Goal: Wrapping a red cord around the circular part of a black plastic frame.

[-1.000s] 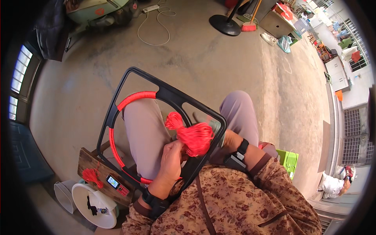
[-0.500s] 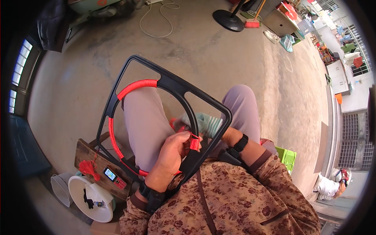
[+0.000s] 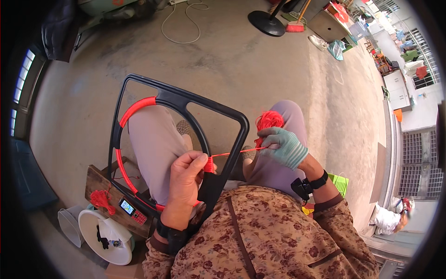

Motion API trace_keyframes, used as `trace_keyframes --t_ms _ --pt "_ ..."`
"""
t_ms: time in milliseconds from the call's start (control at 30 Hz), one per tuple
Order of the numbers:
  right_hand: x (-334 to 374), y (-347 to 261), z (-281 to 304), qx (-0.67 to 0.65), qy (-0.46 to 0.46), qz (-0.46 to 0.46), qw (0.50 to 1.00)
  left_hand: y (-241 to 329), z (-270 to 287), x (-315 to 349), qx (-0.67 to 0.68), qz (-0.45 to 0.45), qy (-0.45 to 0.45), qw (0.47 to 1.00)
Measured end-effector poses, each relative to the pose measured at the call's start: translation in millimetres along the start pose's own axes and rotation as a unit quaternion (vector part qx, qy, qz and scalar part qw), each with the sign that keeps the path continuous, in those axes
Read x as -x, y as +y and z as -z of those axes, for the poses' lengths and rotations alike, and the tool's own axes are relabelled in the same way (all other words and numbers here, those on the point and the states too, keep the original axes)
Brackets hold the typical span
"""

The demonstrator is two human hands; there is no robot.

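Note:
A black frame with a round ring inside it leans tilted over my lap. Red cord is wound tightly round several stretches of the ring. My bare left hand pinches the ring at its right side, thumb against a short red winding. From that winding a red cord runs taut to the right. My right hand, in a green-grey knit glove, is closed on the cord, and a loose bundle of red cord hangs from it above my right knee.
At the left stands a wooden bench with another red cord bundle and a mobile phone. Beside it is a white basin. A green plastic crate sits behind my right arm. Farther off are a round black stand base and a broom.
My right hand has moved from the ring out to the right, drawing the cord straight and bringing the bundle into view. The frame and my left hand have shifted slightly left.

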State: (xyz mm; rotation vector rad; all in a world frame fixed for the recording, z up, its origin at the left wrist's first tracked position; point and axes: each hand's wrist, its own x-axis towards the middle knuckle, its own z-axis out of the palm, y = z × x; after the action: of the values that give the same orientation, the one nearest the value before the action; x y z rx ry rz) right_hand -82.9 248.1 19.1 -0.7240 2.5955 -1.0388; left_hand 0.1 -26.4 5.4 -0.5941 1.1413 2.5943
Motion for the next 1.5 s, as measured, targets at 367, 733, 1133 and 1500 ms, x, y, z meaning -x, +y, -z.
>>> trace_keyframes --t_ms 367,733,1133,1500 --pt "28 -19 63 -0.14 -0.177 -0.136 0.964 6 5 7 0.043 -0.015 -0.005 0.999" --pt "33 -7 37 -0.604 0.079 -0.258 0.75 -9 0 -3 0.013 0.014 -0.035 0.999" --pt "-65 -37 -33 -0.555 -0.176 -0.131 0.802 -13 -14 4 -0.037 -0.003 -0.07 0.997" --pt "-76 -47 -86 -0.688 -0.201 -0.293 0.632 -20 -18 -3 0.008 0.003 0.027 1.0"
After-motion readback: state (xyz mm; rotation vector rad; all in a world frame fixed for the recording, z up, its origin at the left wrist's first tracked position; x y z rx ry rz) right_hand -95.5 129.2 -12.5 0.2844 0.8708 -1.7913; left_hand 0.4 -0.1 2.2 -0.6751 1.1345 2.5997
